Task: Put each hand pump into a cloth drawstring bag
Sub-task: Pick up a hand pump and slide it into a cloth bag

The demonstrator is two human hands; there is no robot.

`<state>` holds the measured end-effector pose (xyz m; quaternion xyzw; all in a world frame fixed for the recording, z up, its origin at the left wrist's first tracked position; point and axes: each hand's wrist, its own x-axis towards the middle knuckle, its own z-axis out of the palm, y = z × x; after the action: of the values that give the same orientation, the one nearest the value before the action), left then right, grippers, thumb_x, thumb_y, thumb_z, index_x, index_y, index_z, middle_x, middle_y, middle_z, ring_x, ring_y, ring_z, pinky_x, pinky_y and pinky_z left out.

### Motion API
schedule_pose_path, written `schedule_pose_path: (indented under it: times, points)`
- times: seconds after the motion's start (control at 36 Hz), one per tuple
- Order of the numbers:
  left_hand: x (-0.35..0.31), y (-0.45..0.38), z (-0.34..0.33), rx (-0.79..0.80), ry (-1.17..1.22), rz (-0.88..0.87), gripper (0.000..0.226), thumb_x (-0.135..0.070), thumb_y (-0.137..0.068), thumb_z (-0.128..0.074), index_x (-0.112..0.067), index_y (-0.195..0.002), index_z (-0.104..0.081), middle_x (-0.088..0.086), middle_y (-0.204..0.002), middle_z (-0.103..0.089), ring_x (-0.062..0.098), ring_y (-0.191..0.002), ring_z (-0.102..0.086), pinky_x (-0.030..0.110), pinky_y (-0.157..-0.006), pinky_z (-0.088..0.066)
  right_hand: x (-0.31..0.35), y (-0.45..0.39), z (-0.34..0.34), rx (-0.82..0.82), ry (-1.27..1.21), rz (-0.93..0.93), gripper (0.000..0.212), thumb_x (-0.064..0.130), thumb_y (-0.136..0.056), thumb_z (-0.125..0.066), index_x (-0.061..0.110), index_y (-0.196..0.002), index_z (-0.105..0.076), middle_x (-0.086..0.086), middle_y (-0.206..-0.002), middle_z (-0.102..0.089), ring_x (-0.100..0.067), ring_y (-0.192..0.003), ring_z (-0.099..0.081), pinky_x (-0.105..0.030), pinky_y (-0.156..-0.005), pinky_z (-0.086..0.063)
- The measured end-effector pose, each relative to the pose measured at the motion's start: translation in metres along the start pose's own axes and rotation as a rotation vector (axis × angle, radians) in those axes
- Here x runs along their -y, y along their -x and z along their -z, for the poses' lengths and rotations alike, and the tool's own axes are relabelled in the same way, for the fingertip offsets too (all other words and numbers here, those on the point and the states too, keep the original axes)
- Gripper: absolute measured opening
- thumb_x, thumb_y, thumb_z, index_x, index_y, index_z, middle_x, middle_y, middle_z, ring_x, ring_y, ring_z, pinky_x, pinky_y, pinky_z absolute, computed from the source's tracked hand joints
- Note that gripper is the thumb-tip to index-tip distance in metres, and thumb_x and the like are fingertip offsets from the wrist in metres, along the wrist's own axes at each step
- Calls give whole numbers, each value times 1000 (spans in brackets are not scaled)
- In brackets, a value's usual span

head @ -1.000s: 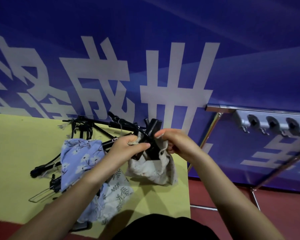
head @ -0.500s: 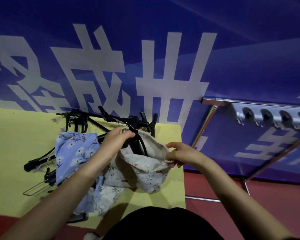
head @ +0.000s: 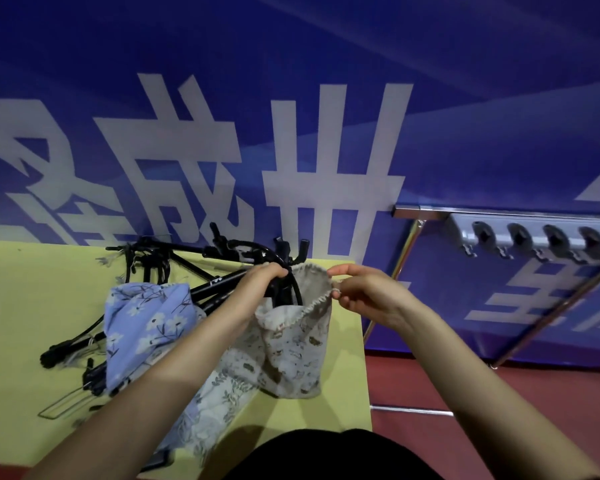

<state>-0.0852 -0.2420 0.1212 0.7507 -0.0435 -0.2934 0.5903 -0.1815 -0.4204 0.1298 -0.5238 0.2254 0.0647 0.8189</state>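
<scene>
- My right hand (head: 368, 292) pinches the rim of the beige drawstring bag (head: 297, 344); my left hand (head: 260, 284) grips the far rim.
- 1 black hand pump (head: 286, 289) stands inside the bag's mouth.
- Bag rests on the yellow table (head: 32, 306), right of the blue floral bag (head: 146, 323).

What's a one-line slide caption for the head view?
Both hands hold open a beige printed drawstring bag with a black hand pump inside: left hand, right hand, yellow table.
</scene>
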Motion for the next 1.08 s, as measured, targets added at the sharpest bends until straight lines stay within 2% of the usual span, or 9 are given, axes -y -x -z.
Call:
schedule_pose_path:
  times: [0.11,0.19,0.42,0.5,0.69,0.81,0.94,1.0,1.08]
  points:
    - [-1,10,-3,99,159,20,13,-18,-89,-57,-12,-83,-66,0,-82,-69,15,-84,-62,25,-76,-44,7,-1,-8,12,-50,2,23,-11,-91,-46,7,-88,-59,-6,-68,-58,-11,-56,-51,-18,-50,-41]
    - [0,9,-3,134,116,-2,16,-23,-84,-63,-9,-88,-67,4,-86,-69,17,-84,-63,27,-78,-45,15,-1,-13,-10,-117,-2,26,-11,-90,-43,9,-84,-57,-5,-67,-57,-14,-59,-51,-23,-57,-46]
    - [-5,0,-14,95,-75,8,49,-35,-68,-66,-3,-104,-56,6,-83,-58,16,-70,-59,23,-56,-42,42,6,-31,-7,-206,71,25,-11,-90,-40,10,-84,-53,-10,-69,-53,-20,-66,-53,-32,-69,-48]
    - [-10,0,-20,115,-127,3,22,-21,-87,-62,-10,-101,-49,3,-84,-53,13,-70,-55,18,-50,-42,60,12,-42,61,-202,155,24,-9,-91,-40,11,-84,-52,-8,-69,-53,-17,-63,-56,-30,-69,-49]
    - [-5,3,-21,175,-169,-53,38,-37,-91,-60,-13,-120,-52,0,-105,-62,13,-95,-61,24,-78,-47,77,17,-61,51,98,384,18,-2,-93,-48,11,-92,-61,-6,-72,-56,-16,-68,-62,-27,-72,-50]
    - [6,7,-22,176,-109,-63,19,-53,-93,-49,-34,-93,-48,-19,-97,-51,0,-95,-51,26,-87,-36,52,0,-48,-225,344,476,16,12,-96,-51,16,-91,-66,7,-64,-50,-9,-58,-44,-22,-55,-37]
    - [7,13,-30,125,-1,-122,44,-49,-97,-39,-23,-130,-53,-4,-130,-56,13,-122,-52,35,-106,-39,-3,-17,-49,-212,609,268,39,48,-92,-57,20,-117,-63,8,-103,-62,-4,-86,-57,-23,-74,-48]
    - [4,15,-33,117,64,-125,38,-36,-102,-29,-21,-116,-60,5,-116,-65,14,-107,-61,29,-93,-49,-15,-21,-50,-227,591,261,41,49,-90,-59,17,-115,-65,5,-107,-66,-7,-98,-62,-24,-86,-51]
    - [4,15,-35,103,119,-110,45,-30,-104,-20,-19,-96,-63,6,-91,-69,15,-86,-65,23,-70,-52,-16,-22,-48,-199,472,243,37,43,-90,-62,9,-101,-73,-4,-96,-74,-7,-83,-69,-16,-71,-53]
